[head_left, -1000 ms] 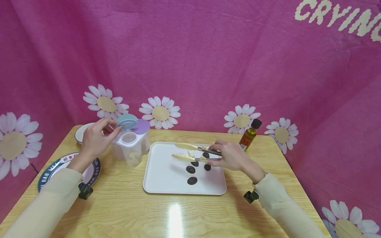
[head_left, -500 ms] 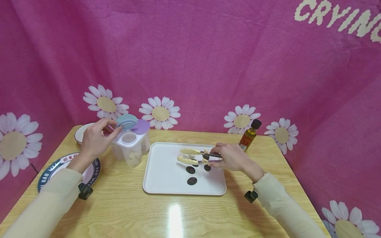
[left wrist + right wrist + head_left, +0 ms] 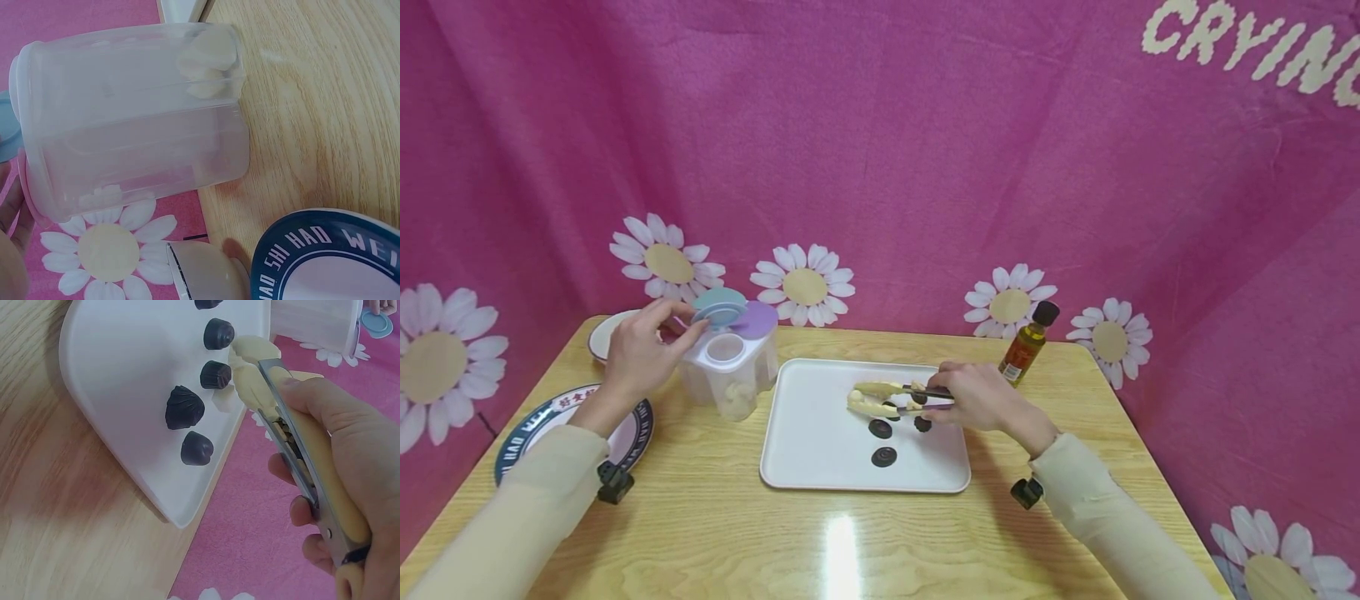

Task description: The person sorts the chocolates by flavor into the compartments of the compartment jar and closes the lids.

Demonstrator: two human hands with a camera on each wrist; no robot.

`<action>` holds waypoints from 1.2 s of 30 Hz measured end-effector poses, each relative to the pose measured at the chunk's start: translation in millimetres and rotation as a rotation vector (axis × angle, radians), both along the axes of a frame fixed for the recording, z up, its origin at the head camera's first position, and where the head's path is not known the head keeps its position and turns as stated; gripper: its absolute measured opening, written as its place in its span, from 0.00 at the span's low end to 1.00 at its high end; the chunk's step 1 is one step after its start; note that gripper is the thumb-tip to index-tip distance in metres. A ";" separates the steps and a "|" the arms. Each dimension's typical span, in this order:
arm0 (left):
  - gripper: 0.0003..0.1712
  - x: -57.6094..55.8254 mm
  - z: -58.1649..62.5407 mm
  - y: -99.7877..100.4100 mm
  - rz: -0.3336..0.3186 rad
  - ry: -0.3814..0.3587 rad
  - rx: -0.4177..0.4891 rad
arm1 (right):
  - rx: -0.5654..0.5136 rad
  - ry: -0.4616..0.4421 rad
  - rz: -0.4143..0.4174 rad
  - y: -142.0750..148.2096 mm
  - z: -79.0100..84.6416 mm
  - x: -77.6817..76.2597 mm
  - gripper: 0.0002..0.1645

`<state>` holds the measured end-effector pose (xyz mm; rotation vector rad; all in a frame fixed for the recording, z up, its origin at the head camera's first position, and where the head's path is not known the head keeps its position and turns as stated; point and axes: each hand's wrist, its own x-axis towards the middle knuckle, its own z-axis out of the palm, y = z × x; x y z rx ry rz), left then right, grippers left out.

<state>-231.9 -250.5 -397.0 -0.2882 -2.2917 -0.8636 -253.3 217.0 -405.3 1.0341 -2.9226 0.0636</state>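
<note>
In the head view my left hand (image 3: 643, 346) pinches the raised blue lid (image 3: 722, 314) of a clear compartmented container (image 3: 706, 358). Several pale pieces (image 3: 209, 59) lie at the bottom of one compartment. My right hand (image 3: 981, 396) grips a pair of tongs (image 3: 340, 500) with cream-coloured heads, held over the white tray (image 3: 820, 462). A pale rounded piece (image 3: 856, 396) shows at the tongs' tips; whether they clasp it firmly I cannot tell. Several dark moulded pieces, perhaps chocolates (image 3: 185, 407), sit on the tray, partly hidden by the tongs in the head view.
An oil bottle (image 3: 1024, 346) with a black cap stands behind the right hand. At left are a patterned plate (image 3: 643, 425), partly under the left forearm, and a small white bowl (image 3: 604, 335). A pink daisy cloth (image 3: 880, 167) hangs behind the wooden table (image 3: 722, 525).
The tongs have shifted to the right, then slightly left and lower, and their heads have drawn closer together around the pale piece. The left hand keeps holding the lid in place.
</note>
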 end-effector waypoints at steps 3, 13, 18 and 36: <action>0.13 0.0 -0.1 0.2 0.006 -0.004 -0.011 | 0.000 0.000 0.000 -0.4 -2.1 -0.5 0.24; 0.12 -0.1 0.2 1.3 -0.003 -0.006 -0.006 | -0.041 -0.023 0.024 -9.1 -7.2 0.3 0.23; 0.12 0.3 0.0 0.8 0.005 -0.009 -0.014 | -0.053 0.001 0.042 -13.6 -10.4 1.5 0.22; 0.12 1.5 2.2 0.1 -0.008 -0.004 -0.003 | -0.237 0.079 0.138 -47.3 26.9 1.5 0.25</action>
